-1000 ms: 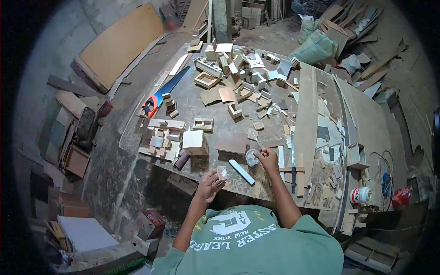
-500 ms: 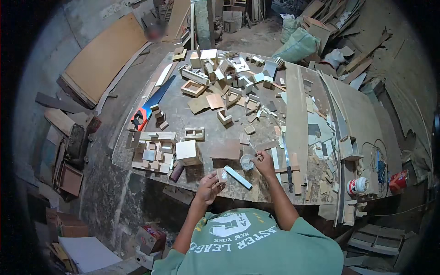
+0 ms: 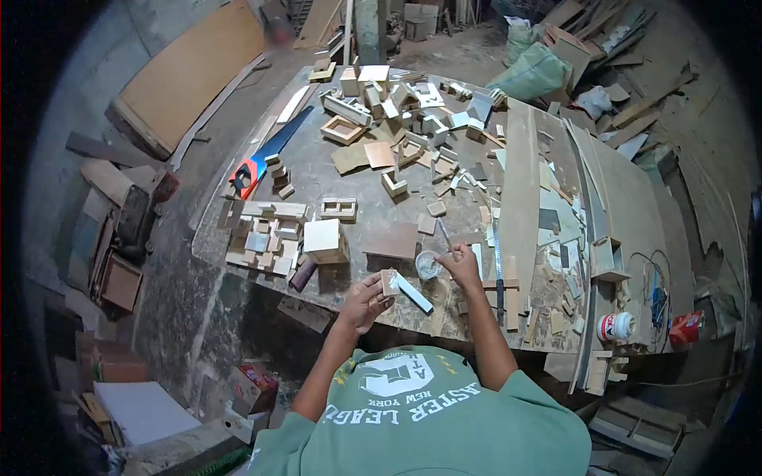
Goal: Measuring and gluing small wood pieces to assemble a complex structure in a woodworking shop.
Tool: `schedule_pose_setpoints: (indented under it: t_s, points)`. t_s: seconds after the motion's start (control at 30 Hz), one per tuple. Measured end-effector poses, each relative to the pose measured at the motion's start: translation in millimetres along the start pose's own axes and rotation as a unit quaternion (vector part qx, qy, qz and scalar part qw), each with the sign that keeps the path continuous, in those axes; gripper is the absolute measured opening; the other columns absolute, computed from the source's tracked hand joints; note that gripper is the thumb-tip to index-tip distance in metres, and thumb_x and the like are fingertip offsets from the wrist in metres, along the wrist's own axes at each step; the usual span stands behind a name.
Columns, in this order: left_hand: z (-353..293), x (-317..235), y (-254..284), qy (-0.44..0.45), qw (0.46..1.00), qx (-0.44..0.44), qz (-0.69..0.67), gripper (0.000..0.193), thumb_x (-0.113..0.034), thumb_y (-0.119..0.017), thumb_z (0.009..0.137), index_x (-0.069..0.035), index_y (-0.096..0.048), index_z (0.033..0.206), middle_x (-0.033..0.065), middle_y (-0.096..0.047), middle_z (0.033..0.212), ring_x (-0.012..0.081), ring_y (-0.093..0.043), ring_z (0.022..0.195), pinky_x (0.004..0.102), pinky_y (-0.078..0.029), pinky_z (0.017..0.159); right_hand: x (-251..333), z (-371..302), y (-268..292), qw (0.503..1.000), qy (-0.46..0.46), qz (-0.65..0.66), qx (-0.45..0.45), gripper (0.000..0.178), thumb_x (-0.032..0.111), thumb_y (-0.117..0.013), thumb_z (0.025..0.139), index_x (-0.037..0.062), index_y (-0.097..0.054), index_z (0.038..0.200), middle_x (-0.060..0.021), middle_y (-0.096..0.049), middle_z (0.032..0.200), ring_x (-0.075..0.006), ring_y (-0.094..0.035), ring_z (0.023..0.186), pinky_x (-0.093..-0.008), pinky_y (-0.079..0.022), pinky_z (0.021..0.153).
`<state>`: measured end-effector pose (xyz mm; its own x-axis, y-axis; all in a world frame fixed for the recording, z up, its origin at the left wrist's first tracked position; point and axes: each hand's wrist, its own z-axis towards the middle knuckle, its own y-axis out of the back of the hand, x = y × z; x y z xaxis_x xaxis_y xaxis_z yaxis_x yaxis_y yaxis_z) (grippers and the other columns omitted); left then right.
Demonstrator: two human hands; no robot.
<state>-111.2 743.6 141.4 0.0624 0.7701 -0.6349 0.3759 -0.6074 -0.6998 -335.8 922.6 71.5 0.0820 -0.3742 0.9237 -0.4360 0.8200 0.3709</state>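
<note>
Wears a green T-shirt [image 3: 444, 420] with white print, at the near edge of a cluttered workbench [image 3: 468, 319]. Grips in the left hand [image 3: 362, 304], fingers closed around the near side, a small flat wooden piece [image 3: 387, 287] smeared with white paste, raised near the front of the bench. Overlaps in view, at its right end, with a long pale strip [image 3: 414, 295] lying slantwise; impossible to tell touching from merely overlapping. Pinches in the right hand [image 3: 459, 266], fingertips closed, a thin stick [image 3: 445, 233] tilted with one end pointing away, just beside a clear round cup [image 3: 429, 268] with whitish contents. Has to the right a black-handled narrow blade [image 3: 499, 287] lying lengthwise, then, well apart, a white tub [image 3: 615, 326] and a red can [image 3: 686, 329]. Shows just beyond the hands a brown block [image 3: 393, 240], and to its left a pale wooden box [image 3: 324, 240] near a dark cylinder [image 3: 303, 273] and a cluster of small blocks [image 3: 266, 242]. Includes farther off a handsaw [image 3: 278, 147] with blue blade and orange handle, left of a heap of wooden offcuts [image 3: 397, 107]. Ends beyond the bench with a greenish sack [image 3: 536, 73] at right and a large tan board [image 3: 190, 75] leaning at left.
</note>
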Motion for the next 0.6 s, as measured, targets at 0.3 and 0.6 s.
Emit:
schedule_pose_setpoints:
  t_s: [0.3, 0.6]
  points:
    - [-8.6, -4.0, -18.4, 0.013, 0.999, -0.005, 0.037, 0.032, -0.02, -0.058, 0.093, -0.006, -0.057, 0.122, 0.0024, -0.064, 0.109, 0.0124, -0.062, 0.096, 0.0289, -0.054, 0.08, 130.9, -61.2, 10.0, 0.942, -0.078, 0.207, 0.252, 0.064, 0.023, -0.082, 0.071, 0.0095, -0.043, 0.121, 0.0022, -0.052, 0.07, -0.005, -0.047, 0.053, -0.0209, -0.032, 0.042]
    - [-12.6, -4.6, -31.2, 0.021, 0.997, 0.017, 0.072, 0.035, -0.021, -0.061, 0.091, -0.009, -0.057, 0.124, 0.0011, -0.062, 0.11, 0.0138, -0.06, 0.098, 0.0353, -0.052, 0.082, 127.0, -67.0, -1.6, 0.903, -0.109, 0.277, 0.311, 0.071, 0.022, -0.084, 0.069, 0.0086, -0.041, 0.124, 0.0012, -0.053, 0.076, -0.0035, -0.041, 0.05, -0.0183, -0.026, 0.039]
